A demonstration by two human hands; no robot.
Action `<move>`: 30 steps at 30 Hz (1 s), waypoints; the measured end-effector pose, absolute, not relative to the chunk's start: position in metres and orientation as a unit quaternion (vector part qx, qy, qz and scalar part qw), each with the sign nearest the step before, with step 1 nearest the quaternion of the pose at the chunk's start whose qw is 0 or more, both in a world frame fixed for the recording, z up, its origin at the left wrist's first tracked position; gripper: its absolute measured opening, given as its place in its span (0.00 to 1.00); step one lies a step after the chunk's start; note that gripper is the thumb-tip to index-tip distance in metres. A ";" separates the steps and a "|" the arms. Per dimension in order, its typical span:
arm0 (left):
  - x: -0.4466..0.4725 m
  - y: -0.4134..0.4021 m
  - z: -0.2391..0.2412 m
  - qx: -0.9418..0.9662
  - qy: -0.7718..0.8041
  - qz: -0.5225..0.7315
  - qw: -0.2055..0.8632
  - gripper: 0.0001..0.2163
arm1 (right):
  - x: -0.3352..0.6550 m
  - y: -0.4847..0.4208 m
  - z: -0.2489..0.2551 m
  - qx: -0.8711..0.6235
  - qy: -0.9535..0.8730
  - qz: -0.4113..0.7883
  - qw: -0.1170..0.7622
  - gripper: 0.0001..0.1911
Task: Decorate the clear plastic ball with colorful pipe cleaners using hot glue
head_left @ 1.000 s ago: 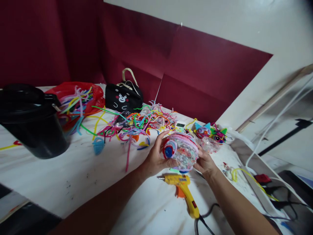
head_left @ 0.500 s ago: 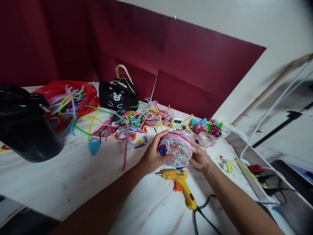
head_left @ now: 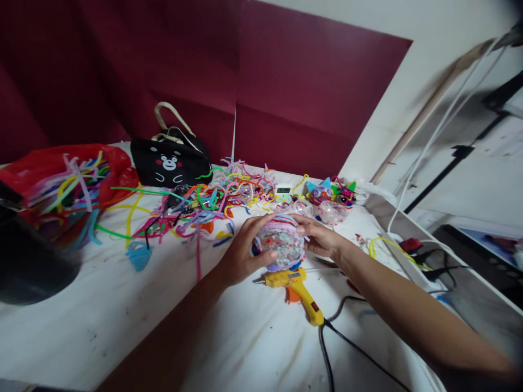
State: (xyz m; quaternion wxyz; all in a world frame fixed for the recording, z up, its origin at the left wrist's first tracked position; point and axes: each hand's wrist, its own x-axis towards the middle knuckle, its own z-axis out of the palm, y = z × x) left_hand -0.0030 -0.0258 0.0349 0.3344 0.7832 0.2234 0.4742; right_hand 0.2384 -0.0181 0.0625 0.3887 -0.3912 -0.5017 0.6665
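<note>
Between my two hands is a clear plastic ball (head_left: 281, 245), speckled inside with coloured bits and wrapped in pink, blue and lilac pipe cleaners. My left hand (head_left: 245, 250) grips its left side, thumb across the front and fingers over the top. On the upper right, my right hand (head_left: 321, 237) holds it with curled fingers. Just below the ball, a yellow glue gun (head_left: 300, 288) lies on the table, nozzle to the left, orange trigger showing. The ball's underside and back are hidden.
Loose pipe cleaners (head_left: 216, 198) pile behind my hands, near a black bag (head_left: 171, 163) and a red plastic bag (head_left: 24, 169). A black bin (head_left: 32, 256) stands left. Clear balls (head_left: 333, 212), decorated animal heads (head_left: 321, 191) and a small display (head_left: 283, 190) sit behind; a power strip (head_left: 412, 267) lies right.
The ball has been turned in my hands, so its blue round piece has moved to the left edge, mostly behind my left hand. The view has shifted to the right.
</note>
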 end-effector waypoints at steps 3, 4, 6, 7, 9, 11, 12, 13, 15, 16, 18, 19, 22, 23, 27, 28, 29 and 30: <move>-0.004 -0.024 0.034 0.798 0.237 0.454 0.319 0.30 | 0.238 -0.019 0.066 -0.405 -0.501 0.665 0.379 0.23; -0.004 -0.023 0.034 0.802 0.243 0.446 0.316 0.30 | 0.238 -0.019 0.067 -0.408 -0.501 0.664 0.376 0.22; -0.005 -0.022 0.032 0.809 0.250 0.432 0.310 0.29 | 0.237 -0.018 0.069 -0.416 -0.501 0.663 0.370 0.21; -0.005 -0.021 0.032 0.813 0.249 0.428 0.306 0.28 | 0.237 -0.018 0.070 -0.419 -0.501 0.663 0.366 0.21; -0.005 -0.021 0.030 0.819 0.243 0.428 0.295 0.26 | 0.237 -0.017 0.071 -0.426 -0.501 0.664 0.357 0.20; -0.005 -0.021 0.029 0.822 0.238 0.431 0.286 0.26 | 0.235 -0.017 0.072 -0.431 -0.501 0.666 0.345 0.20; -0.004 -0.021 0.029 0.823 0.236 0.432 0.284 0.27 | 0.234 -0.016 0.073 -0.434 -0.501 0.667 0.339 0.19; -0.004 -0.021 0.029 0.824 0.234 0.431 0.284 0.27 | 0.233 -0.016 0.074 -0.438 -0.501 0.668 0.334 0.19; -0.004 -0.020 0.029 0.829 0.227 0.425 0.285 0.29 | 0.230 -0.016 0.077 -0.446 -0.499 0.668 0.325 0.18; -0.004 -0.020 0.028 0.833 0.224 0.420 0.284 0.30 | 0.229 -0.015 0.078 -0.451 -0.498 0.668 0.320 0.18; -0.004 -0.018 0.027 0.839 0.218 0.410 0.282 0.30 | 0.227 -0.015 0.081 -0.463 -0.497 0.665 0.310 0.19; -0.004 -0.017 0.026 0.841 0.217 0.407 0.282 0.29 | 0.227 -0.015 0.083 -0.469 -0.497 0.664 0.305 0.19; -0.004 -0.014 0.024 0.841 0.217 0.406 0.286 0.28 | 0.226 -0.015 0.087 -0.485 -0.499 0.658 0.288 0.19; -0.005 -0.013 0.023 0.838 0.219 0.407 0.289 0.28 | 0.225 -0.016 0.088 -0.489 -0.500 0.657 0.284 0.19; -0.006 -0.011 0.022 0.830 0.224 0.409 0.306 0.29 | 0.224 -0.017 0.093 -0.497 -0.502 0.652 0.274 0.18; -0.006 -0.011 0.023 0.829 0.224 0.409 0.309 0.29 | 0.224 -0.017 0.094 -0.497 -0.502 0.653 0.273 0.18; -0.007 -0.011 0.023 0.829 0.223 0.409 0.310 0.29 | 0.224 -0.018 0.095 -0.496 -0.502 0.654 0.272 0.18; -0.007 -0.011 0.023 0.830 0.221 0.408 0.309 0.29 | 0.224 -0.019 0.096 -0.494 -0.502 0.656 0.272 0.17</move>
